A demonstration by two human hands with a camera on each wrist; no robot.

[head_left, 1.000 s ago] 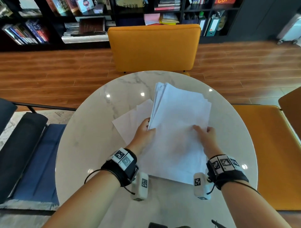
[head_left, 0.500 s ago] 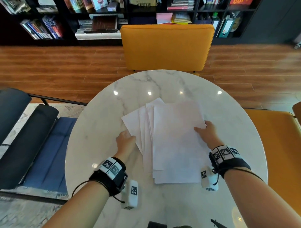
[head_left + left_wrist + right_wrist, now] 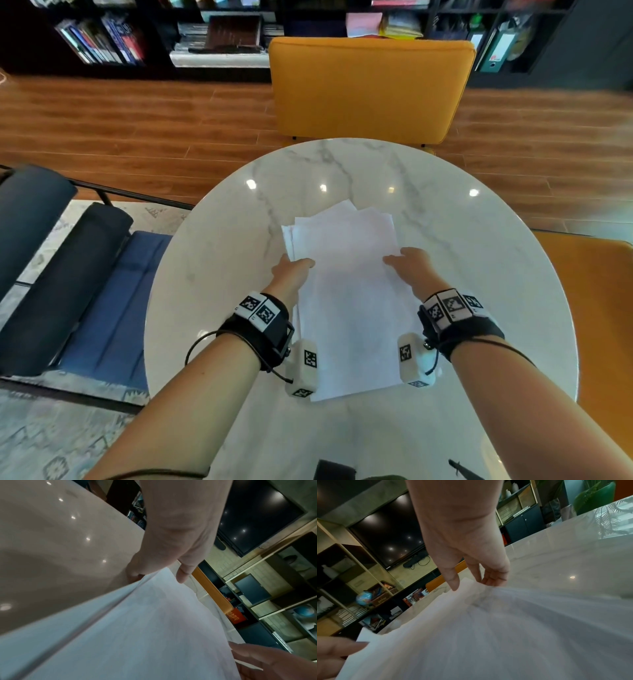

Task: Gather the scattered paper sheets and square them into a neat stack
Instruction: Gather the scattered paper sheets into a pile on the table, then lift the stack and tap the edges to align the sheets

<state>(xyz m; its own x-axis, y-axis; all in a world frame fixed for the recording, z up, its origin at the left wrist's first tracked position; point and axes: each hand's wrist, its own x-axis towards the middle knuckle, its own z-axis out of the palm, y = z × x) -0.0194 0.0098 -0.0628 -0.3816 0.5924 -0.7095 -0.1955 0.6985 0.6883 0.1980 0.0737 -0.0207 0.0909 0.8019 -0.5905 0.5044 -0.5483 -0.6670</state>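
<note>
A loose stack of white paper sheets lies lengthwise on the round marble table, its far corners still fanned out unevenly. My left hand grips the stack's left edge, thumb on top and fingers tucked below the sheets. My right hand grips the right edge the same way: thumb over the paper, curled fingers at the edge of the sheets. Both hands sit about a third of the way down from the far end.
An orange chair stands past the table's far edge and another at the right. A dark blue padded seat is at the left. A small black object lies at the table's near edge. Bookshelves line the back wall.
The sheets that were fanned out to the left have been drawn into one narrower pile. My left hand has moved right onto its edge, and both hands are now closer together.
</note>
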